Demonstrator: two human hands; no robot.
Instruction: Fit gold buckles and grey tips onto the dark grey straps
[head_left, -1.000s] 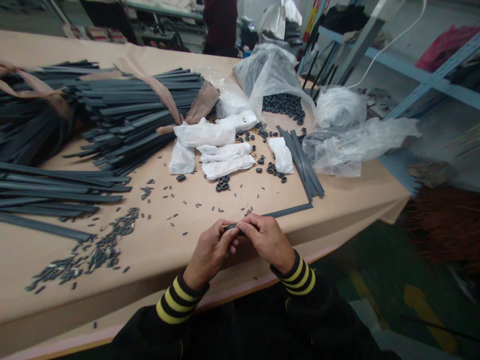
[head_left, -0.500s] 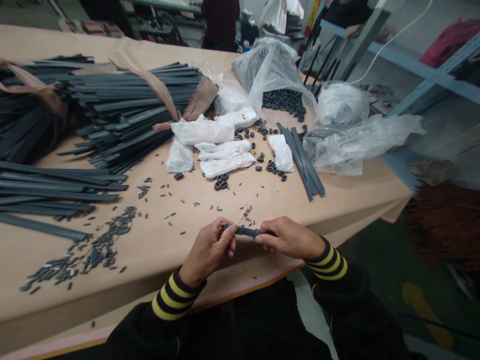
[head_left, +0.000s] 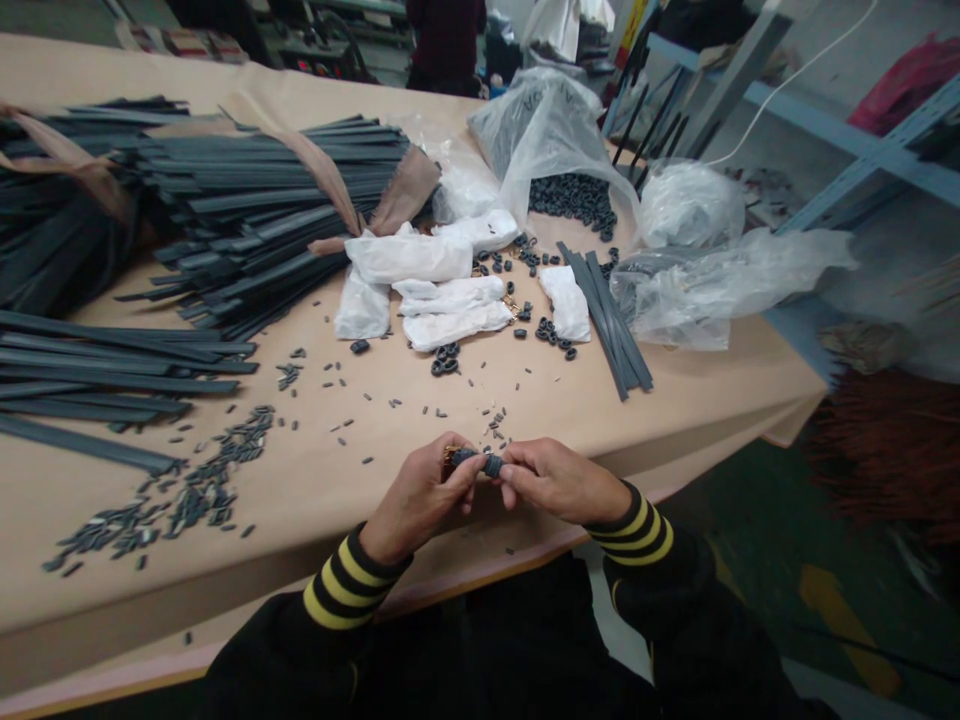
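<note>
Both hands meet over the near edge of the table, closed on one short dark grey strap (head_left: 493,465). My left hand (head_left: 427,490) pinches its left end, where a gold-coloured metal piece shows beside the fingers. My right hand (head_left: 559,480) grips the strap's right part between thumb and fingers, close to my left fingertips. The rest of the strap is hidden by the hands. Just beyond the fingers lie several small dark bits (head_left: 495,420) on the brown paper. Dark grey loops (head_left: 445,360) sit farther back.
Bundled dark strips (head_left: 262,200) and loose strips (head_left: 112,365) cover the left side, with a pile of small pieces (head_left: 202,490) before them. White wrapped packets (head_left: 450,325) lie mid-table. A clear bag (head_left: 555,135) spills loops. More strips (head_left: 609,325) lie right. A person (head_left: 444,45) stands behind.
My right hand has moved left along the strap, closer to my left hand, so less of the strap shows between them. My left hand stays nearly in place.
</note>
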